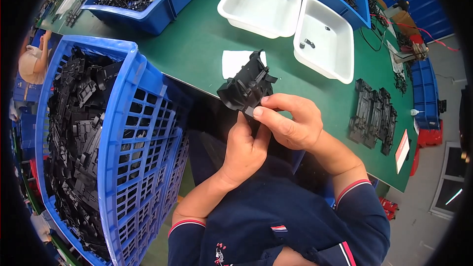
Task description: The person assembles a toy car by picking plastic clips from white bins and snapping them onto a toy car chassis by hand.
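Observation:
A black moulded plastic housing [249, 83], with ribs and clips along it, is held up tilted in front of me, above the table's near edge. My left hand [245, 149] grips its lower end from below, with the thumb pointing up along it. At the same end, my right hand [294, 120] pinches the edge between thumb and forefinger. Whether a small separate piece sits between those fingertips cannot be made out. Behind the housing, a white sheet of paper [230, 64] lies on the green table [192, 44], partly covered by the part.
At the left stands a blue crate [129, 133] full of similar black parts. Blue bins [162, 7] of small black pieces sit at the back. Two white trays [283, 28] [345, 61] hold a few tiny black pieces. Several black housings [373, 113] lie in a row at the right.

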